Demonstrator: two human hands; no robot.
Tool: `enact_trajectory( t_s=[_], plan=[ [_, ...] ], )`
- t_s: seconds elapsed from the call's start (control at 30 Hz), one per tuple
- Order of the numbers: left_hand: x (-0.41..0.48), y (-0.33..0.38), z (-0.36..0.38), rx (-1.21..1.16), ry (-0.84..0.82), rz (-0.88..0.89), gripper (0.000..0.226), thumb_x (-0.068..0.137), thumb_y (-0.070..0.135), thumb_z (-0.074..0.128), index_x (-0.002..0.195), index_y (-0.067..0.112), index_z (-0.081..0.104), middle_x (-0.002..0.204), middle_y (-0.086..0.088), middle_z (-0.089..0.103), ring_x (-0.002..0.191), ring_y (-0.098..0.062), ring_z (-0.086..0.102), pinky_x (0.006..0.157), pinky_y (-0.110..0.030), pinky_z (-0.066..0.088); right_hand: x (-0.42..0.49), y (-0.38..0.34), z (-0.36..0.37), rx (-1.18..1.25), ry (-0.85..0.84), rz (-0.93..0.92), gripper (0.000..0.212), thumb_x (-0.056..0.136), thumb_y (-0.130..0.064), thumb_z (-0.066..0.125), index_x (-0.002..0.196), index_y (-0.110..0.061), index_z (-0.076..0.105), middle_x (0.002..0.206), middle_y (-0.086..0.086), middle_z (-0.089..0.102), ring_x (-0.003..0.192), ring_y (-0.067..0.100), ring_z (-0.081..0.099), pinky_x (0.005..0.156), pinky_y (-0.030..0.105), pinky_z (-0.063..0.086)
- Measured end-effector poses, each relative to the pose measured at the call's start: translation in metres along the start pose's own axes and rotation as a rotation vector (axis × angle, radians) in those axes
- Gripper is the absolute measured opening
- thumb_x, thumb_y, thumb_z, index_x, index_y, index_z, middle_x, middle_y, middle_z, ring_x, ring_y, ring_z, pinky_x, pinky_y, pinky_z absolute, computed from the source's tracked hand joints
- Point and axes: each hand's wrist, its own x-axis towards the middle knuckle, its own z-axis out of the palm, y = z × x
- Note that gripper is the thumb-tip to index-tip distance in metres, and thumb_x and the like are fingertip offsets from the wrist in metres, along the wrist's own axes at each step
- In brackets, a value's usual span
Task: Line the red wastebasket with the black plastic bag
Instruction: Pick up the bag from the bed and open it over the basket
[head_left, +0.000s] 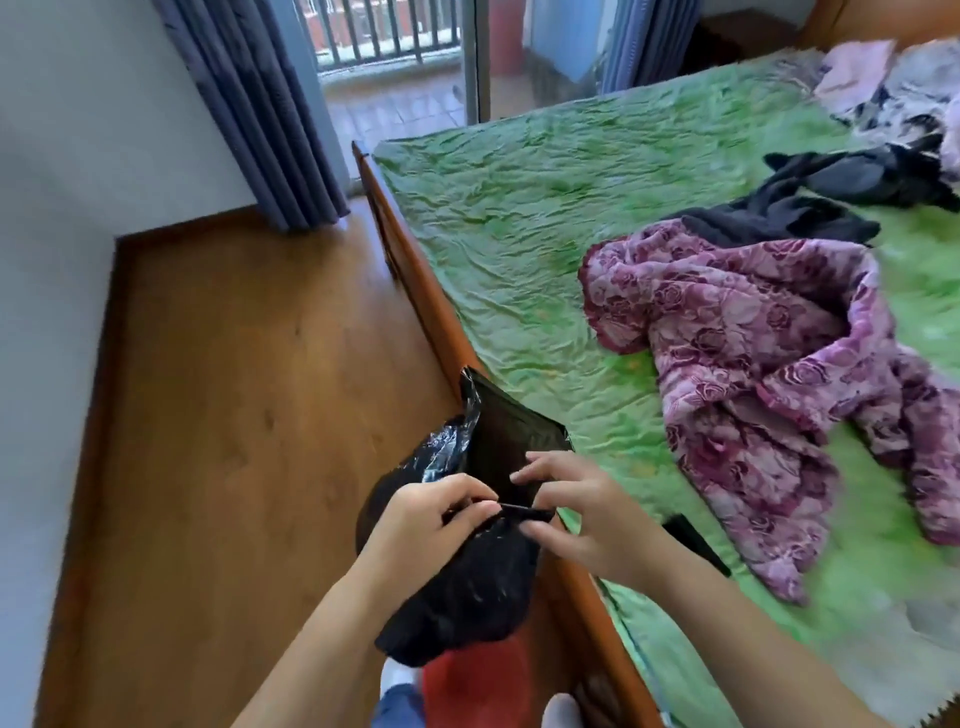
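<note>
The black plastic bag (493, 452) hangs crumpled in front of me, beside the bed's wooden edge. My left hand (421, 519) and my right hand (576, 514) both pinch its top edge, close together, thumbs and fingers on the plastic. Below the bag, at the bottom of the view, part of the red wastebasket (472, 680) shows on the floor between my feet. The bag's lower part covers the basket's top, so its rim is hidden.
A bed with a green sheet (545, 218) and wooden frame (415, 270) fills the right side. A purple floral garment (753, 353) and black clothes (810, 202) lie on it. Wooden floor (234, 389) lies to the left, with curtains (254, 109) and a balcony door beyond.
</note>
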Motion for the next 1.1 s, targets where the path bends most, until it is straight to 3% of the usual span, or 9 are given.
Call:
enact_trajectory(
  t_s=[0.13, 0.23, 0.33, 0.47, 0.57, 0.67, 0.8, 0.9, 1.1],
  plan=[
    [-0.024, 0.009, 0.02, -0.044, 0.12, -0.055, 0.008, 0.082, 0.014, 0.065, 0.084, 0.02, 0.07, 0.073, 0.012, 0.068, 0.069, 0.001, 0.062, 0.065, -0.009, 0.044, -0.008, 0.009, -0.005, 0.002, -0.099, -0.032, 0.009, 0.08, -0.012, 0.067, 0.077, -0.005, 0.062, 0.079, 0.005, 0.067, 0.08, 0.015, 0.061, 0.106, 0.034, 0.023],
    [-0.044, 0.007, 0.029, -0.085, 0.133, -0.145, 0.01, 0.085, 0.015, 0.062, 0.087, 0.02, 0.071, 0.08, 0.011, 0.071, 0.077, 0.0, 0.064, 0.069, -0.01, 0.045, -0.009, 0.008, 0.005, 0.025, -0.152, -0.059, 0.011, 0.081, -0.01, 0.065, 0.075, -0.005, 0.058, 0.062, -0.017, 0.048, 0.061, 0.001, 0.046, 0.09, 0.013, 0.03],
    [-0.063, -0.001, 0.031, -0.084, 0.117, -0.256, 0.016, 0.09, 0.018, 0.055, 0.084, 0.024, 0.068, 0.076, 0.014, 0.068, 0.072, 0.0, 0.061, 0.067, -0.012, 0.043, -0.004, 0.007, 0.023, 0.06, -0.203, -0.077, 0.009, 0.082, -0.013, 0.065, 0.077, -0.011, 0.058, 0.059, -0.02, 0.046, 0.058, -0.008, 0.046, 0.058, 0.012, 0.034],
    [-0.087, -0.018, 0.025, -0.098, 0.002, -0.42, 0.02, 0.09, 0.04, 0.046, 0.075, 0.041, 0.059, 0.065, 0.023, 0.06, 0.065, 0.004, 0.054, 0.062, -0.014, 0.038, 0.004, 0.012, 0.057, 0.109, -0.257, -0.081, 0.006, 0.084, -0.017, 0.064, 0.082, -0.016, 0.058, 0.069, -0.005, 0.061, 0.065, 0.006, 0.056, 0.062, 0.027, 0.045],
    [-0.108, -0.051, 0.03, -0.032, -0.175, -0.609, 0.042, 0.083, 0.052, 0.054, 0.112, 0.023, 0.06, 0.108, 0.017, 0.06, 0.1, 0.001, 0.054, 0.086, -0.022, 0.042, 0.009, 0.015, 0.091, 0.138, -0.269, -0.066, 0.007, 0.084, -0.015, 0.063, 0.082, -0.019, 0.059, 0.069, -0.013, 0.059, 0.068, -0.007, 0.055, 0.061, 0.008, 0.038],
    [-0.132, -0.087, 0.047, -0.085, -0.239, -0.673, 0.031, 0.082, 0.043, 0.061, 0.101, 0.019, 0.062, 0.104, 0.005, 0.064, 0.096, -0.011, 0.058, 0.084, -0.029, 0.047, 0.01, 0.025, 0.135, 0.156, -0.327, -0.021, 0.013, 0.085, -0.015, 0.062, 0.081, -0.027, 0.057, 0.072, -0.02, 0.058, 0.072, -0.007, 0.056, 0.063, 0.006, 0.038],
    [-0.162, -0.136, 0.073, -0.084, -0.164, -0.712, 0.016, 0.089, 0.029, 0.054, 0.086, 0.014, 0.06, 0.091, -0.001, 0.063, 0.087, -0.017, 0.058, 0.078, -0.032, 0.047, 0.004, 0.047, 0.193, 0.142, -0.388, -0.035, 0.006, 0.086, -0.019, 0.061, 0.085, -0.025, 0.061, 0.075, -0.021, 0.059, 0.074, -0.006, 0.057, 0.067, 0.005, 0.039],
    [-0.178, -0.169, 0.091, -0.103, -0.072, -0.715, 0.015, 0.089, 0.029, 0.054, 0.075, 0.032, 0.059, 0.08, 0.011, 0.062, 0.079, -0.01, 0.058, 0.068, -0.02, 0.043, 0.0, 0.068, 0.226, 0.135, -0.41, -0.046, 0.003, 0.086, -0.022, 0.061, 0.087, -0.019, 0.062, 0.079, -0.011, 0.065, 0.075, 0.002, 0.06, 0.069, 0.017, 0.045],
    [-0.193, -0.227, 0.127, -0.106, 0.182, -0.66, 0.021, 0.085, 0.004, 0.055, 0.089, 0.018, 0.07, 0.083, 0.008, 0.066, 0.077, -0.001, 0.057, 0.066, -0.015, 0.042, -0.008, 0.126, 0.279, 0.079, -0.554, -0.143, 0.023, 0.076, -0.04, 0.068, 0.089, -0.024, 0.059, 0.083, -0.01, 0.067, 0.076, 0.005, 0.061, 0.067, 0.026, 0.049]
  ],
)
